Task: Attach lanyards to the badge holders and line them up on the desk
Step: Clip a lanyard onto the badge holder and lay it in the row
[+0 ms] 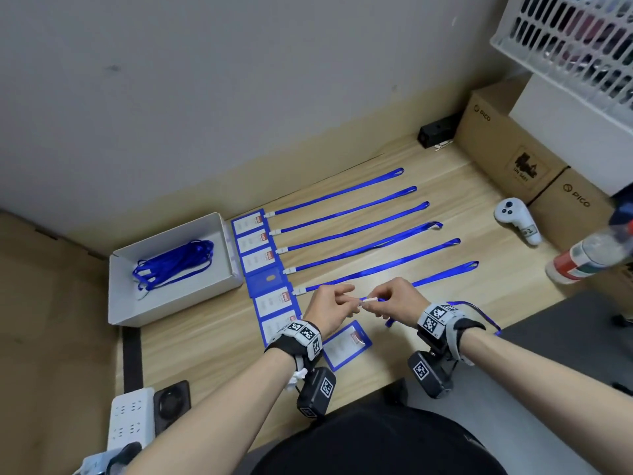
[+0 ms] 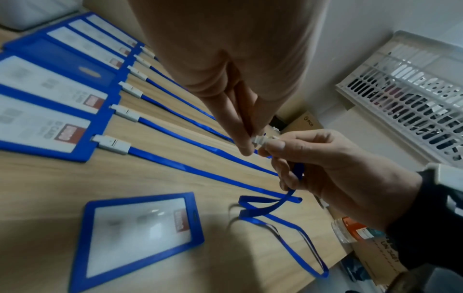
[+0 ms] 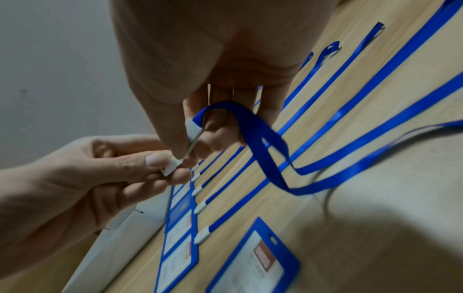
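Both hands hold one blue lanyard [image 3: 260,138] above the desk by its white clip [image 1: 371,299]. My left hand [image 1: 334,308] pinches the clip's tip [image 3: 170,167] between thumb and fingers. My right hand [image 1: 394,299] pinches the clip's other end, where the ribbon starts; the ribbon [image 2: 288,224] trails back toward the desk's near edge. A loose blue badge holder [image 1: 346,344] lies flat on the desk just below the hands. Several badge holders [image 1: 260,258] with attached lanyards [image 1: 346,210] lie in a row beyond.
A white box [image 1: 219,269] with several spare lanyards [image 1: 171,264] sits at the left. Cardboard boxes [image 1: 507,149], a white controller [image 1: 517,219], a bottle [image 1: 585,258] and a white basket [image 1: 565,42] stand at the right. A power strip [image 1: 130,416] lies near left.
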The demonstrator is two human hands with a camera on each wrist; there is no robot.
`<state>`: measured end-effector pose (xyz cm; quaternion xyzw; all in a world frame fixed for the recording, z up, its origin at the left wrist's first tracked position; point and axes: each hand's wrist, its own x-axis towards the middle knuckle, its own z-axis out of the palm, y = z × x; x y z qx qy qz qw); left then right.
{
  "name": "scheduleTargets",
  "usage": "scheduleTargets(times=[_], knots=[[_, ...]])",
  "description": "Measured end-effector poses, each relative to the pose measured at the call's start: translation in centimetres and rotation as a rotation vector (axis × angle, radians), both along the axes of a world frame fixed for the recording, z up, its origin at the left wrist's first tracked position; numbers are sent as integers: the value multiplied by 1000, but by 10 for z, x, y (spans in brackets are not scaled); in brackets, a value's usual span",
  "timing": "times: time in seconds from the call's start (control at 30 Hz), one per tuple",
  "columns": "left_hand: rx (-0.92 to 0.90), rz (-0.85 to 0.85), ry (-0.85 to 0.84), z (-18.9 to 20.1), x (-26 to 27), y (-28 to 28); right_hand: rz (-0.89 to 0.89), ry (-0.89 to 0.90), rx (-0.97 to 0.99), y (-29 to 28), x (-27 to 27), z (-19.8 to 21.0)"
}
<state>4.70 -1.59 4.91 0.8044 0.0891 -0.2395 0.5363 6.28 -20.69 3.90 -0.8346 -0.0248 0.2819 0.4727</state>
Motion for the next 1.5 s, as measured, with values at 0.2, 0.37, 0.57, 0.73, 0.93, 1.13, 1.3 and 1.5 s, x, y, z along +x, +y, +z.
scheduleTargets(times=[0.2, 0.37, 0.57, 0.73, 0.93, 1.13, 1.3, 1.5], knots=[[198, -19, 24, -38, -18, 0, -47, 59, -65, -18, -21, -28], [681, -425, -41, -81, -40, 5, -120, 151, -62, -54, -36, -42], [786, -446, -122, -96, -45, -8, -106, 182, -62, -63, -29, -40], [566, -390, -19, -87, -32, -7, -10, 179, -128, -46, -15, -41], [337, -423, -45, -61, -26, 18, 108, 169, -101, -10, 1, -30], [289, -351, -49, -38, -16, 39, 324, 145, -67, 20, 12, -11], [281, -367, -10, -34, -16, 48, 398, 156, -93, 29, 13, -3], [265, -323, 31, -33, -14, 60, 369, 213, -43, 32, 12, 0]])
